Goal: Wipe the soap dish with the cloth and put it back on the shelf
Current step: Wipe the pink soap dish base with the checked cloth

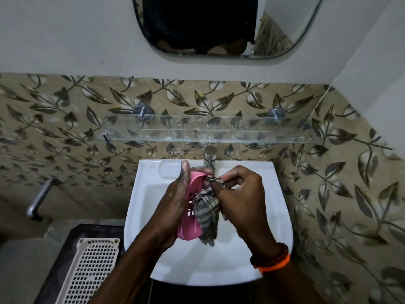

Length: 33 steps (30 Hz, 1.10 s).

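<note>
My left hand point(175, 200) holds a pink slotted soap dish point(190, 229) on edge above the white basin point(151, 185). Its hollow side faces right. My right hand point(243, 194) grips a grey striped cloth point(207, 216) and presses it against the inside of the dish near its top end. Part of the cloth hangs down below the dish. A glass shelf point(219, 133) is fixed to the leaf-patterned wall above the basin, with nothing standing on it.
A chrome tap point(210, 157) stands at the back of the basin, just beyond my hands. A white perforated basket lid point(87, 270) lies at lower left on a dark surface. A metal pipe point(40, 198) sticks out of the left wall. A mirror point(219, 27) hangs above.
</note>
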Available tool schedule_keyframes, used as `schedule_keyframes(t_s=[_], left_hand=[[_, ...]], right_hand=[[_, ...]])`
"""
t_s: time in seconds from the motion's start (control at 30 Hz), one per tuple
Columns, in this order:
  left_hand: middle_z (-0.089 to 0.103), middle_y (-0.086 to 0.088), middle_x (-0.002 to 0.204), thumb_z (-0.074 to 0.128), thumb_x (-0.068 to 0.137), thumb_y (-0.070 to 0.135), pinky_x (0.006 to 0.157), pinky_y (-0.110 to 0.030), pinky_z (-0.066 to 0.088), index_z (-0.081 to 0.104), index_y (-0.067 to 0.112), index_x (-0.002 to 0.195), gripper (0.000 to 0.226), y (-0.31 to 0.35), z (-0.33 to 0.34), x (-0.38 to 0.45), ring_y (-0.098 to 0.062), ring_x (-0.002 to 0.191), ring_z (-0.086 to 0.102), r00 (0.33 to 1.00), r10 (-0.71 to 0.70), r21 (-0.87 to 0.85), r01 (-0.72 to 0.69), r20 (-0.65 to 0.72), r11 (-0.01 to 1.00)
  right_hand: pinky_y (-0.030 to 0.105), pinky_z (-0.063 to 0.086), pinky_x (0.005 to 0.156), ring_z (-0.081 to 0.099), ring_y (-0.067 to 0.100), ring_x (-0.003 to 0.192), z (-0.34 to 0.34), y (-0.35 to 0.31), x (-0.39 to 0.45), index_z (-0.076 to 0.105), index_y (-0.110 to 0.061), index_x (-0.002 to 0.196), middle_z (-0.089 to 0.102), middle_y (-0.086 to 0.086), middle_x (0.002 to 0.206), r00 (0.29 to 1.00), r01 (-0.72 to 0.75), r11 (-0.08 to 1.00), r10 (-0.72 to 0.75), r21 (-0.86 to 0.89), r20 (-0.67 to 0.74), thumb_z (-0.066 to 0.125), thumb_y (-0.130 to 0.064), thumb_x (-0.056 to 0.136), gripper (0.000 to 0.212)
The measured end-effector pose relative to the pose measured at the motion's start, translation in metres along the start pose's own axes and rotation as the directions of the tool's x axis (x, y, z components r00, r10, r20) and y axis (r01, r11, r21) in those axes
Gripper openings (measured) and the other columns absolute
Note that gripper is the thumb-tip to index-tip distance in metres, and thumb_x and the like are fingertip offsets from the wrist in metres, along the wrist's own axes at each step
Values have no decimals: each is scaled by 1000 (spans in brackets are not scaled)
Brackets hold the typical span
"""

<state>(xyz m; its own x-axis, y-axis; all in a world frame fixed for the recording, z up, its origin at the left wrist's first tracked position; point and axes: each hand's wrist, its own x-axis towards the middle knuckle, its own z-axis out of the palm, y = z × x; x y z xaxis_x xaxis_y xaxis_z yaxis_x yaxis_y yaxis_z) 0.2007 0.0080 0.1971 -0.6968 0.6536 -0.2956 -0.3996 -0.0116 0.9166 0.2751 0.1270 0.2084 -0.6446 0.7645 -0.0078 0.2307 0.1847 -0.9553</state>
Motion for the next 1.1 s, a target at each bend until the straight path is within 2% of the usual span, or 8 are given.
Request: schedule_keyframes(t_s=[0.1,0.3,0.5,0.67,0.8,0.9,1.0,1.1], left_hand=[[77,-17,103,36,88,75,87,-48,57,73,23,112,68,-4,-4,2,-34,94,75,999,20,-64,-22,-32,998],[73,-23,117,56,64,88,79,-44,61,71,20,126,93,-3,-17,13,-32,94,73,995,10,-228,-32,-97,973],[77,-18,101,35,88,77,75,-42,63,81,18,105,77,-6,-5,9,-31,84,76,990,-136,-354,135,21,926],[81,-11,96,29,95,71,67,-40,64,81,21,95,72,-3,8,1,-27,83,79,989,-138,-348,150,60,926],[79,-16,94,42,79,75,66,-42,63,84,20,90,70,-3,3,9,-31,79,78,993,-108,-380,84,-40,921],[77,-18,94,46,71,77,73,-42,59,82,17,97,75,-4,-4,12,-29,77,74,991,-53,-396,1,-121,918],[77,-18,100,46,74,78,74,-43,62,80,14,106,78,-14,-9,15,-30,86,75,981,-46,-422,-39,-189,906],[71,-14,104,55,90,61,80,-33,57,59,8,134,69,-25,-7,22,-38,116,65,951,-105,-450,-38,-289,892]], right_hand=[[20,33,35,43,15,34,2,7,-3,49,-12,89,52,8,57,951,-302,893,259,334,166,79,-4,83,32],[17,25,33,31,16,30,9,26,-25,46,-11,106,44,1,47,859,-499,798,405,337,313,63,6,90,29],[37,55,56,58,13,59,10,17,-10,52,-27,92,57,1,72,991,93,995,-88,-44,97,83,-12,79,37],[16,52,60,64,5,78,5,-4,5,59,-22,92,64,-12,81,957,287,941,-273,-179,101,78,-7,80,27],[29,55,62,69,14,71,5,4,-2,55,-28,92,68,-2,79,993,23,977,2,-211,116,81,-22,78,30],[28,50,45,64,19,53,6,17,-13,53,-28,95,67,9,76,940,-256,966,243,23,241,80,-19,79,33],[16,24,31,38,16,37,3,26,-18,48,-14,107,54,14,65,800,-585,752,472,303,371,61,2,92,25],[13,20,26,39,17,37,5,32,-21,52,-3,97,53,19,71,700,-710,576,513,406,496,48,5,95,9]])
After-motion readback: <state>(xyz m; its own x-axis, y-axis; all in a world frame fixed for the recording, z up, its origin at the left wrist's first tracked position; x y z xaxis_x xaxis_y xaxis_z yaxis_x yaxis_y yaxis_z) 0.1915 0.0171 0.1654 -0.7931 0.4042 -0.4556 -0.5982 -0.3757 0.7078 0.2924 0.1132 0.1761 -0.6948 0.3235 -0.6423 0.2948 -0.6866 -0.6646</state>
